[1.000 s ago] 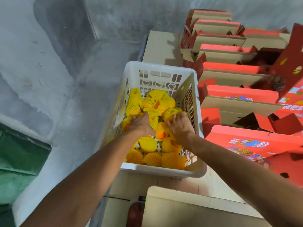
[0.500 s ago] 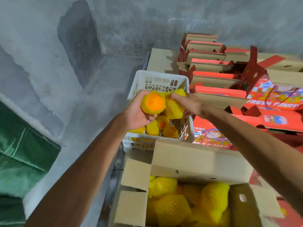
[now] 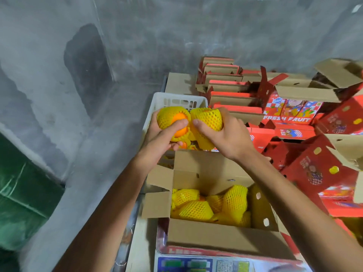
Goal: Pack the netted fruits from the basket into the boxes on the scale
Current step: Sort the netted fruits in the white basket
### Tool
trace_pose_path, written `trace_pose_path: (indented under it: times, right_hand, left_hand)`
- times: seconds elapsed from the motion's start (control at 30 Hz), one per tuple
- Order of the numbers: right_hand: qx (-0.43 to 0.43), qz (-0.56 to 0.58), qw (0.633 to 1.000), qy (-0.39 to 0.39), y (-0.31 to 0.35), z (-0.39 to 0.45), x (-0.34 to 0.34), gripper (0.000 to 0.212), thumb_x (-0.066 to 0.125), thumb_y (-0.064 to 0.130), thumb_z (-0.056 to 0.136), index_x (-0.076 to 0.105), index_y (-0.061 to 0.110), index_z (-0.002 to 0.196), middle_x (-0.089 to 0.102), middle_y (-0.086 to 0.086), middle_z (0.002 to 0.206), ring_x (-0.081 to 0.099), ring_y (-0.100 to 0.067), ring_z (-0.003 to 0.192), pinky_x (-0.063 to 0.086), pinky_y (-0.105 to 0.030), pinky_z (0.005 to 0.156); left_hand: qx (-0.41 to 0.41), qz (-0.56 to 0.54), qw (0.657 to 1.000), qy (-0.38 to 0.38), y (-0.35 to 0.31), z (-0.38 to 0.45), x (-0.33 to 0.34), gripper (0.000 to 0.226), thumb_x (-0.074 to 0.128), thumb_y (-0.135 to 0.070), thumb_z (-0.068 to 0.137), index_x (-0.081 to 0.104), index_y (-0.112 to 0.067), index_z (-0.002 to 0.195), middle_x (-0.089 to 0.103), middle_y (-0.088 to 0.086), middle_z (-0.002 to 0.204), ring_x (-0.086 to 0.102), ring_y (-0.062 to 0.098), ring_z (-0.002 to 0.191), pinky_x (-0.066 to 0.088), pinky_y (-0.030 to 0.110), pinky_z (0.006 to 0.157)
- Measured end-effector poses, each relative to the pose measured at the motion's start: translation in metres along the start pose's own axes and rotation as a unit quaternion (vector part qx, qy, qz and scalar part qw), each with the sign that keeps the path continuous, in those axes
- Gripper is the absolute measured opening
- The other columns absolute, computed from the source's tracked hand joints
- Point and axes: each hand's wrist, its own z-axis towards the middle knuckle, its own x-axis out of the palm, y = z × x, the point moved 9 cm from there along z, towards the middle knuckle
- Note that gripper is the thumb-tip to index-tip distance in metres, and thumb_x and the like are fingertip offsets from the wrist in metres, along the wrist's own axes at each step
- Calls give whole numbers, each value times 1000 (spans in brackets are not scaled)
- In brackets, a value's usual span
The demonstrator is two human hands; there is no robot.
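My left hand point(image 3: 159, 140) grips an orange fruit in yellow foam netting point(image 3: 172, 119), its skin showing through a gap. My right hand point(image 3: 227, 134) grips a second netted fruit point(image 3: 209, 118), and more yellow netting hangs below it. Both fruits are held side by side above the near rim of the white plastic basket point(image 3: 172, 100). Below my hands stands an open cardboard box point(image 3: 216, 234) holding several netted fruits point(image 3: 196, 209). The box sits on a scale point(image 3: 196, 262) whose display shows at the bottom.
Stacks of red and brown fruit cartons point(image 3: 231, 89) fill the right side, one printed "FRESH FRUIT" point(image 3: 290, 112). A grey concrete wall and floor point(image 3: 78, 95) lie to the left, with a green sheet point(image 3: 21, 193) at the lower left.
Both hands have lifted out of the basket, each with a netted fruit, and drawn back toward the box. The view has tilted down, bringing the box and scale into sight.
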Motion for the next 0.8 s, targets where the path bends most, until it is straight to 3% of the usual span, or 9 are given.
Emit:
trace_pose_path:
  times: [0.13, 0.27, 0.43, 0.47, 0.5, 0.57, 0.63, 0.73, 0.8]
  right_hand:
    - [-55, -10, 998, -25, 10, -28, -18, 76, 38, 96, 72, 55, 30, 105, 72, -3, 89, 67, -36, 90, 53, -46, 75]
    - [-77, -11, 997, 14, -5, -57, -8, 70, 39, 94, 73, 52, 30, 98, 70, -2, 85, 67, -34, 88, 52, -45, 73]
    - [-109, -60, 988, 94, -47, -87, 16, 70, 41, 94, 72, 54, 32, 103, 74, -9, 95, 68, -37, 96, 51, -42, 75]
    - [-124, -105, 981, 110, -56, -92, 22, 76, 38, 96, 70, 55, 31, 106, 74, -12, 94, 68, -38, 95, 49, -42, 73]
    - [-146, -157, 968, 127, -63, -98, 29, 82, 36, 97, 69, 55, 29, 108, 74, -14, 92, 69, -39, 93, 48, -42, 72]
    - [-195, -247, 936, 155, -72, -111, 43, 91, 29, 100, 65, 57, 26, 110, 75, -14, 89, 71, -37, 90, 48, -41, 71]
    - [-228, -308, 909, 164, -79, -121, 55, 99, 25, 101, 64, 61, 24, 115, 76, -11, 90, 73, -34, 89, 50, -39, 71]
    - [-231, -341, 900, 145, -89, -126, 62, 104, 19, 102, 64, 60, 26, 122, 77, -7, 92, 74, -31, 90, 50, -37, 68]
    - [-225, -338, 903, 140, -94, -126, 61, 105, 14, 106, 63, 57, 30, 123, 76, -4, 89, 74, -30, 88, 46, -36, 64]
  left_hand:
    - [19, 34, 999, 25, -8, -36, 7, 64, 89, -51, 67, 61, -35, 122, 74, 7, 83, 67, 30, 60, 51, 30, 50]
    - [-34, 62, 997, 14, 19, -60, 8, 92, 90, -45, 64, 47, -25, 143, 74, 8, 78, 66, 30, 57, 50, 28, 47]
    - [-94, 188, 976, 63, 65, -78, 15, 106, 91, -52, 56, 35, -47, 145, 77, 8, 90, 71, 28, 70, 57, 35, 57]
    - [-64, 285, 954, 74, 68, -79, 17, 104, 89, -58, 57, 34, -48, 144, 76, 4, 104, 72, 26, 85, 59, 37, 66]
    - [-13, 418, 904, 87, 69, -80, 22, 100, 84, -63, 59, 33, -48, 143, 69, -1, 121, 69, 23, 102, 58, 39, 78]
    - [79, 636, 757, 130, 75, -86, 41, 97, 76, -67, 64, 26, -46, 144, 54, -5, 143, 59, 24, 123, 52, 42, 94]
    - [97, 729, 655, 171, 89, -89, 55, 100, 75, -65, 68, 20, -40, 148, 49, -2, 150, 55, 28, 129, 50, 46, 98]
    - [77, 787, 582, 189, 102, -87, 64, 103, 79, -57, 73, 19, -29, 152, 47, 3, 150, 54, 31, 130, 49, 49, 99]
    - [60, 793, 577, 184, 102, -86, 65, 103, 83, -58, 71, 23, -26, 148, 46, 5, 145, 56, 33, 126, 50, 52, 97]
